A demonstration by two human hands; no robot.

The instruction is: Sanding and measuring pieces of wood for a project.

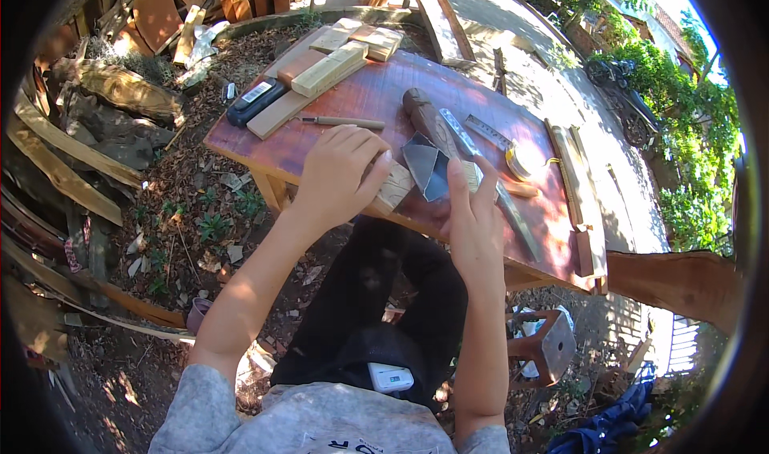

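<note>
My left hand [340, 174] is closed over a wooden block [394, 188] with a carved-looking face, pressing it near the table's front edge. Beside that block lies a torn, dark grey sheet [427, 167] that looks like sandpaper. My right hand [477, 214] has its thumb and fingers around a small pale block [473, 175], close to the sheet's right side. A thin wooden-handled tool [344, 122] rests beyond my left hand. Past the sheet lies a dark, rounded wooden piece [428, 119]. The undersides of both held blocks are hidden.
The reddish table [400, 74] carries several stacked wood pieces [328, 66], a black barcoded case [256, 102], a metal ruler [490, 133], a tape measure [522, 162] and a long dark metal bar [519, 223]. Wooden strips [578, 198] line the right edge. A stool [545, 347] stands below.
</note>
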